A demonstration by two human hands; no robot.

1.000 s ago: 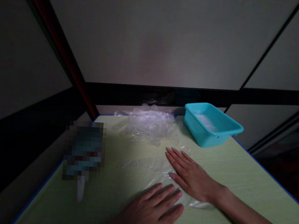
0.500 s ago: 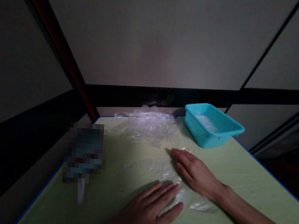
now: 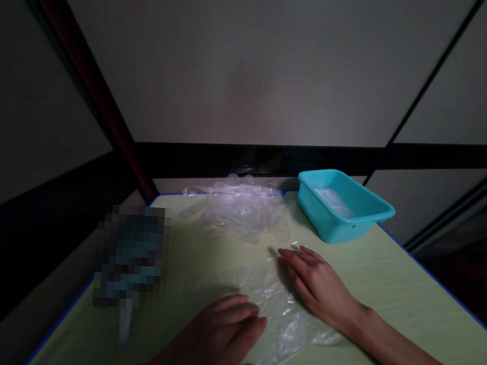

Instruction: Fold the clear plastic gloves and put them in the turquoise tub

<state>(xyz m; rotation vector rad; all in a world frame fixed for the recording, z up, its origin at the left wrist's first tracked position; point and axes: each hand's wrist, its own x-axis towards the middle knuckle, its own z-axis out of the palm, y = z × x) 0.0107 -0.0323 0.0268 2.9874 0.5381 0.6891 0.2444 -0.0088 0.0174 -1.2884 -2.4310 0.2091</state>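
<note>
A thin, clear plastic disposable glove [image 3: 278, 318] lies spread and wrinkled on the table, its outline partly covered by my hands. My right hand [image 3: 320, 282] rests palm down over its right side, fingers stretched out and loosely bent. Over its left edge is my left hand [image 3: 224, 337], palm down, with fingers apart and slightly curled; whether it touches the film I cannot tell. Neither hand grips anything. Further back sits a loose pile of similar clear gloves [image 3: 245, 207], with rounded finger-like tips sticking out.
A turquoise plastic basin [image 3: 322, 221] stands at the back right, with a whitish flat piece [image 3: 334, 202] inside. On the left is a blurred-out item [image 3: 132, 258] with a white strip below it. The pale green table [image 3: 405, 305] has a blue edge and meets a panelled wall.
My left hand has moved left and curled its fingers a little, baring more of the glove's lower part. My right hand has stayed almost in place. The view has shifted slightly.
</note>
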